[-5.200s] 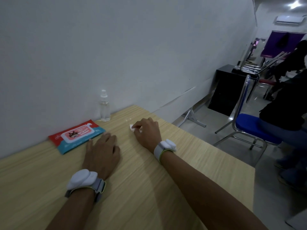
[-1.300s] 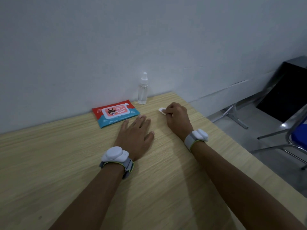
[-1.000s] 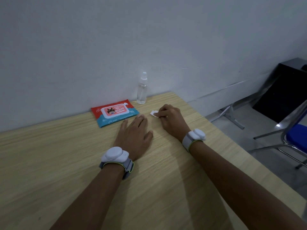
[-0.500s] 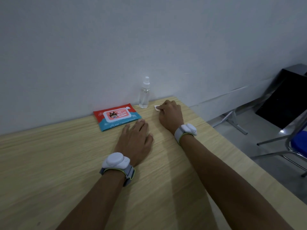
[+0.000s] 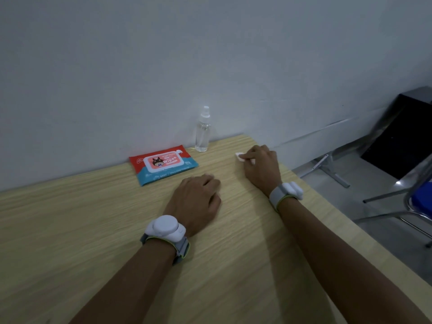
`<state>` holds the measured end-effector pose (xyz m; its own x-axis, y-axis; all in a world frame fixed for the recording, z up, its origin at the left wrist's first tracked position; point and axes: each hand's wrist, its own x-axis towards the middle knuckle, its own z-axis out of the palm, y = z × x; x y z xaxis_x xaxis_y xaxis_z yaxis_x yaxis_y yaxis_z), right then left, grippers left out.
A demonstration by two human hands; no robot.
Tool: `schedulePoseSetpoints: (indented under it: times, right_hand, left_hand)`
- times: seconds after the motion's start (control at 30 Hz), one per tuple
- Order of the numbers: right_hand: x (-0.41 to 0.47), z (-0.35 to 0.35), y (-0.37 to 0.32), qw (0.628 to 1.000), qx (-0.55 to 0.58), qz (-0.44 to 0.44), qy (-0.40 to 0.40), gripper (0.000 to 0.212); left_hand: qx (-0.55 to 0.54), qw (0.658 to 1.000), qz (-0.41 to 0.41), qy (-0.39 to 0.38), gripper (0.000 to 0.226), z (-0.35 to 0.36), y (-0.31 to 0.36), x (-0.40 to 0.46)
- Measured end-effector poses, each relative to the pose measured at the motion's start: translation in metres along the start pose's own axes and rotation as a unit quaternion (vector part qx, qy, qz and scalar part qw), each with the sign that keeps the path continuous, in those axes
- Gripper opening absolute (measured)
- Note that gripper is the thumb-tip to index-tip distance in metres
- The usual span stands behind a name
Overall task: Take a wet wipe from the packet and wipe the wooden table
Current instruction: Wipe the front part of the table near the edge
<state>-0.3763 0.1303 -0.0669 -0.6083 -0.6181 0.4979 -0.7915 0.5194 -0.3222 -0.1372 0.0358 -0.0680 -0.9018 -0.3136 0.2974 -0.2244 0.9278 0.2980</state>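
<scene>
At the far right bench [image 5: 70,230] corner, right hand [image 5: 263,168] fingers [image 5: 249,157] are pinching the wet wipe [image 5: 239,157], having swept rightward; left hand [image 5: 195,202] is resting loosely curled.

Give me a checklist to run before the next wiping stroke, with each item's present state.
1. Wipe held: the right hand grips it with curled fingers. Ok.
2. Wipe on the table: it looks pressed to the wood. Ok.
3. Left hand out of the way: it rests on the table beside the right hand, apart from it; a leftward stroke would meet it. Not ok.
4. Bottle safe: upright at the wall, left of the wipe, apart from it. Ok.
5. Packet closed: its flap looks flat. Ok.
6. Wipe still wet: cannot tell.
7. Table's right edge: close beside the right hand; little room that way. Not ok.
</scene>
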Motion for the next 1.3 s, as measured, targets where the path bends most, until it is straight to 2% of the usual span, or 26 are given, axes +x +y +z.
schedulePoseSetpoints:
  times: [0.07, 0.23, 0.3, 0.4, 0.43, 0.5, 0.57, 0.63, 0.67, 0.77, 0.83, 0.93, 0.97, 1.1, 1.13, 1.17, 1.27, 1.3]
  right_hand:
    - [-0.001, 0.0, -0.003, 1.0, 0.017, -0.021, -0.009, 0.018]
    - [0.018, 0.003, 0.009, 0.997, -0.009, 0.074, 0.004, 0.025]
    - [0.019, 0.006, 0.006, 0.999, 0.024, 0.032, -0.003, 0.023]
    - [0.013, 0.009, 0.001, 0.993, 0.057, -0.102, -0.008, 0.025]
    - [0.015, 0.009, 0.002, 0.993, 0.05, -0.11, -0.012, 0.023]
    - [0.026, 0.011, 0.008, 0.998, 0.004, -0.063, -0.011, 0.021]
    - [0.04, 0.017, 0.015, 0.998, -0.047, 0.032, -0.001, 0.025]
    - [0.049, 0.02, 0.013, 0.996, -0.05, 0.078, -0.007, 0.027]
    - [0.051, 0.022, 0.009, 0.998, -0.037, 0.053, -0.018, 0.026]
    - [0.047, 0.029, 0.0, 0.994, 0.024, -0.093, -0.044, 0.027]
    - [0.054, 0.027, 0.007, 0.996, 0.037, -0.062, -0.05, 0.028]
    - [0.073, 0.031, 0.022, 0.998, -0.036, 0.043, -0.034, 0.03]
    - [0.077, 0.033, 0.022, 0.998, -0.046, 0.038, -0.036, 0.031]
    - [0.071, 0.039, 0.013, 0.995, 0.013, -0.093, -0.045, 0.027]
    - [0.069, 0.039, 0.015, 0.994, 0.02, -0.102, -0.042, 0.028]
    - [0.07, 0.038, 0.017, 0.995, 0.017, -0.086, -0.041, 0.028]
    - [0.082, 0.037, 0.022, 0.998, 0.0, 0.061, -0.033, 0.031]
    - [0.084, 0.037, 0.023, 0.996, -0.005, 0.086, -0.03, 0.032]
  left_hand:
    - [0.009, 1.0, -0.015, 0.007, 0.037, 0.0, 0.002, 0.007]
    - [0.049, 0.997, -0.062, 0.02, 0.032, 0.002, 0.011, 0.022]
    - [0.047, 0.997, -0.059, 0.025, 0.033, 0.004, 0.011, 0.024]
    - [0.041, 0.998, -0.046, 0.026, 0.034, 0.007, 0.008, 0.025]
    - [0.037, 0.998, -0.036, 0.024, 0.035, 0.009, 0.007, 0.025]
    - [0.016, 1.0, -0.008, 0.012, 0.04, 0.013, 0.004, 0.028]
    - [-0.006, 1.0, 0.008, -0.003, 0.045, 0.014, 0.002, 0.033]
    - [-0.018, 1.0, 0.021, -0.002, 0.044, 0.015, 0.001, 0.04]
    - [-0.02, 0.999, 0.027, 0.001, 0.043, 0.016, 0.0, 0.043]
    - [-0.02, 0.999, 0.039, -0.002, 0.044, 0.021, -0.004, 0.056]
    - [-0.023, 0.999, 0.043, -0.007, 0.049, 0.025, -0.007, 0.062]
    - [-0.028, 0.999, 0.04, -0.011, 0.054, 0.028, -0.008, 0.062]
    - [-0.027, 0.999, 0.039, -0.01, 0.053, 0.028, -0.008, 0.062]
    - [-0.026, 0.999, 0.034, -0.015, 0.055, 0.026, -0.009, 0.062]
    - [-0.026, 0.999, 0.034, -0.017, 0.055, 0.026, -0.009, 0.062]
    - [-0.026, 0.999, 0.034, -0.015, 0.055, 0.027, -0.008, 0.062]
    - [-0.028, 0.999, 0.038, -0.006, 0.053, 0.026, -0.007, 0.061]
    - [-0.028, 0.999, 0.037, -0.006, 0.053, 0.026, -0.006, 0.06]
